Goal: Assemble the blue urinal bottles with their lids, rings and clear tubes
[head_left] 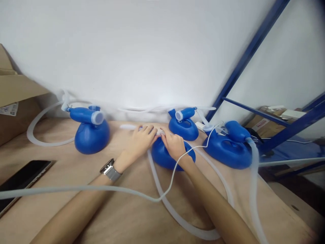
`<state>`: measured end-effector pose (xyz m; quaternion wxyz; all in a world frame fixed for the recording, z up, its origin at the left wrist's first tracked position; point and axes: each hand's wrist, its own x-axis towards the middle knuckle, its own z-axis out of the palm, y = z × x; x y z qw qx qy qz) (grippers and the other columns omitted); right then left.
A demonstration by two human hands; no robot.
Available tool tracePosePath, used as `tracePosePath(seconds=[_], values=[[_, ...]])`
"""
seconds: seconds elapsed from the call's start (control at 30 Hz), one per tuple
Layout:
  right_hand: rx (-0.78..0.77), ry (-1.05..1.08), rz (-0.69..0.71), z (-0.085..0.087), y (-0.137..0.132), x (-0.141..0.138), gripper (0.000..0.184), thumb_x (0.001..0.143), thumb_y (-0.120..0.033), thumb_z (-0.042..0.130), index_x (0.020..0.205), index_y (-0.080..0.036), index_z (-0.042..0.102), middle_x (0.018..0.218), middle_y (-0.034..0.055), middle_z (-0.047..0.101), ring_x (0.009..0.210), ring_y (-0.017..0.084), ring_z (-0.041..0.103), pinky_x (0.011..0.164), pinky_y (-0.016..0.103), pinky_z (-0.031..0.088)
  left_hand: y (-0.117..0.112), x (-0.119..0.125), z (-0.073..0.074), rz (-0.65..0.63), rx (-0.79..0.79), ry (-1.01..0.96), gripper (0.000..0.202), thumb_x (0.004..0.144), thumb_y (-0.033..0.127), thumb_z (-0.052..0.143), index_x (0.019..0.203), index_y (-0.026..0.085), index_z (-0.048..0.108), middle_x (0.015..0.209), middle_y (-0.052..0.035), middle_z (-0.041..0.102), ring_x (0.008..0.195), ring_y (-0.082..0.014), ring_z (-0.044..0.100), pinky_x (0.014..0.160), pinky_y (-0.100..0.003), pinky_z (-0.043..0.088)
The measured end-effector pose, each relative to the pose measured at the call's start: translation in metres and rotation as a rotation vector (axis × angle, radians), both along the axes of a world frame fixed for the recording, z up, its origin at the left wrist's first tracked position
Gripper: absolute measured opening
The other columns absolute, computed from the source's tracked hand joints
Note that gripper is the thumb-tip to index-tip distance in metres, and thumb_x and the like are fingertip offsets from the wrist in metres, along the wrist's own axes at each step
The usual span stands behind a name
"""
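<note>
Near the middle of the table, my left hand (143,138) is closed around a translucent white tube (127,127), whose free end sticks out to the left. My right hand (174,145) pinches the tube close beside the left fingers. Both hands are above a blue plastic urinal bottle (162,157), partly hidden by my right hand and forearm. What joins at the fingertips is mostly covered. A loop of white hose (175,215) lies on the table below this bottle and passes under my right forearm.
More blue bottles with hoses stand at the left (91,137), back (181,127) and right (228,152). A white cable (106,188) crosses before my arms. A phone (27,174) and cardboard box (20,112) are left; a blue metal frame (243,57) rises right.
</note>
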<state>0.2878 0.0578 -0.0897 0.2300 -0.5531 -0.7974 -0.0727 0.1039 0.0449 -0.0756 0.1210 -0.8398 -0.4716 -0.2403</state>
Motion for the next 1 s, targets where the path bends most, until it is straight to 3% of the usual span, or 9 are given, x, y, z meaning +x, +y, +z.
tracePosePath(seconds=[0.13, 0.33, 0.43, 0.53, 0.6, 0.63, 0.73, 0.83, 1.0], values=[[-0.086, 0.056, 0.02, 0.01, -0.005, 0.001, 0.065, 0.108, -0.055, 0.052, 0.161, -0.018, 0.046, 0.108, 0.0134, 0.085, 0.095, 0.033, 0.081, 0.077, 0.036, 0.054, 0.007, 0.005, -0.009, 0.102, -0.016, -0.124, 0.027, 0.108, 0.021, 0.047, 0.102, 0.015, 0.073, 0.106, -0.0185, 0.079, 0.098, -0.0309, 0.076, 0.089, -0.041, 0.054], [-0.072, -0.063, 0.124, 0.01, -0.012, -0.001, 0.053, 0.103, -0.069, 0.052, 0.114, -0.027, 0.081, 0.113, 0.0074, 0.085, 0.107, 0.03, 0.079, 0.077, 0.034, 0.051, 0.025, -0.028, 0.002, 0.348, -0.016, -0.398, 0.069, 0.114, 0.031, 0.006, 0.109, 0.012, 0.072, 0.099, -0.0182, 0.08, 0.091, -0.0287, 0.077, 0.084, -0.039, 0.055], [-0.06, -0.074, 0.189, 0.01, -0.012, 0.002, 0.053, 0.106, -0.067, 0.049, 0.106, -0.026, 0.083, 0.113, 0.0058, 0.085, 0.106, 0.026, 0.078, 0.078, 0.033, 0.05, 0.032, -0.063, 0.012, 0.41, 0.007, -0.422, 0.054, 0.112, 0.044, 0.031, 0.145, 0.01, 0.058, 0.14, -0.0285, 0.068, 0.134, -0.0422, 0.062, 0.112, -0.059, 0.044], [-0.063, -0.087, 0.219, 0.011, -0.009, 0.004, 0.053, 0.106, -0.066, 0.049, 0.109, -0.025, 0.083, 0.117, 0.0056, 0.084, 0.11, 0.027, 0.077, 0.081, 0.034, 0.05, 0.029, -0.09, 0.02, 0.453, -0.217, -0.282, 0.108, 0.088, 0.054, 0.076, 0.168, 0.004, 0.025, 0.168, -0.043, 0.026, 0.158, -0.0607, 0.023, 0.118, -0.078, 0.026], [-0.072, -0.088, 0.227, 0.011, -0.008, 0.006, 0.053, 0.106, -0.065, 0.05, 0.11, -0.025, 0.084, 0.119, 0.0054, 0.084, 0.113, 0.027, 0.077, 0.083, 0.034, 0.051, 0.02, -0.096, 0.028, 0.373, -0.395, -0.184, 0.126, 0.068, 0.05, 0.093, 0.169, 0.01, 0.029, 0.169, -0.0383, 0.03, 0.157, -0.0588, 0.028, 0.118, -0.07, 0.035], [-0.074, -0.083, 0.23, 0.01, -0.007, 0.006, 0.052, 0.106, -0.064, 0.051, 0.111, -0.025, 0.084, 0.12, 0.0055, 0.083, 0.113, 0.027, 0.077, 0.083, 0.035, 0.052, 0.013, -0.094, 0.033, 0.272, -0.446, -0.152, 0.119, 0.064, 0.049, 0.096, 0.164, 0.016, 0.041, 0.166, -0.0313, 0.04, 0.155, -0.0532, 0.037, 0.118, -0.062, 0.04], [-0.069, -0.062, 0.237, 0.009, -0.005, 0.008, 0.05, 0.106, -0.063, 0.053, 0.113, -0.026, 0.085, 0.121, 0.0064, 0.083, 0.111, 0.028, 0.078, 0.084, 0.036, 0.054, -0.005, -0.074, 0.048, -0.123, -0.54, -0.102, 0.055, 0.08, 0.062, 0.081, 0.12, 0.024, 0.075, 0.134, -0.0119, 0.07, 0.129, -0.0342, 0.063, 0.107, -0.041, 0.05], [-0.066, -0.065, 0.238, 0.008, -0.005, 0.009, 0.049, 0.105, -0.063, 0.055, 0.116, -0.026, 0.085, 0.122, 0.0073, 0.083, 0.113, 0.029, 0.078, 0.086, 0.037, 0.055, -0.014, -0.044, 0.048, -0.219, -0.522, -0.134, 0.05, 0.1, 0.066, 0.054, 0.086, 0.021, 0.068, 0.09, -0.0072, 0.072, 0.086, -0.0256, 0.067, 0.084, -0.038, 0.051], [-0.078, -0.071, 0.281, 0.01, -0.006, 0.011, 0.048, 0.108, -0.06, 0.051, 0.12, -0.026, 0.084, 0.126, 0.0054, 0.082, 0.118, 0.027, 0.077, 0.089, 0.036, 0.055, -0.011, -0.022, 0.027, -0.269, -0.461, -0.19, 0.049, 0.107, 0.056, 0.038, 0.074, 0.022, 0.051, 0.082, -0.0075, 0.066, 0.079, -0.0236, 0.061, 0.08, -0.037, 0.048]])
